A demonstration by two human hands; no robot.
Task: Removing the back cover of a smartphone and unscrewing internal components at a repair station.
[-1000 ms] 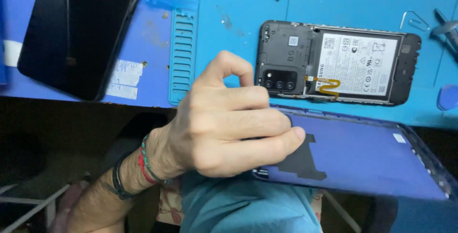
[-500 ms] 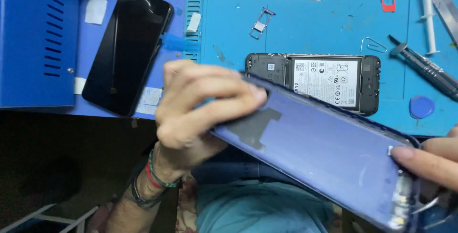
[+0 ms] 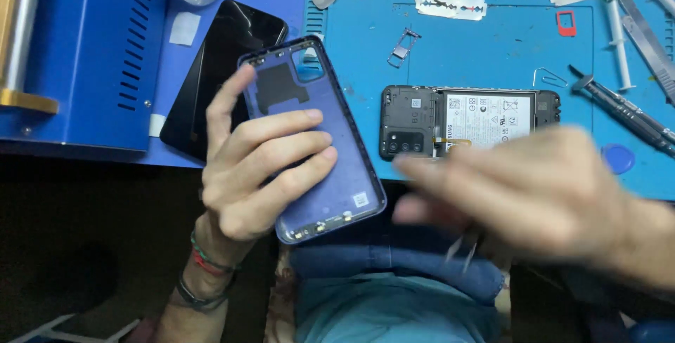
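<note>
Honestly, main risk is the blue back cover (image 3: 316, 153) slipping: it's held up off the surface only by the left hand (image 3: 256, 167), fingers (image 3: 285, 147) wrapped across its inner face and thumb behind, out past the mat's (image 3: 492, 41) front edge and over the lap. If the grip loosens, it probably falls to the floor. The thin plastic could flex or crack at the camera cutout if squeezed. Cover's inner side faces up: dark patch near the top, small white sticker and clips at the lower end. Right hand (image 3: 534, 188) is motion-blurred just in front of the opened phone (image 3: 467, 119), so I can't tell fingers apart or together; something thin like tweezers (image 3: 460, 250) seems to hang below it and could scratch the cover. Black screen panel (image 3: 221, 76) lies just behind the cover.
</note>
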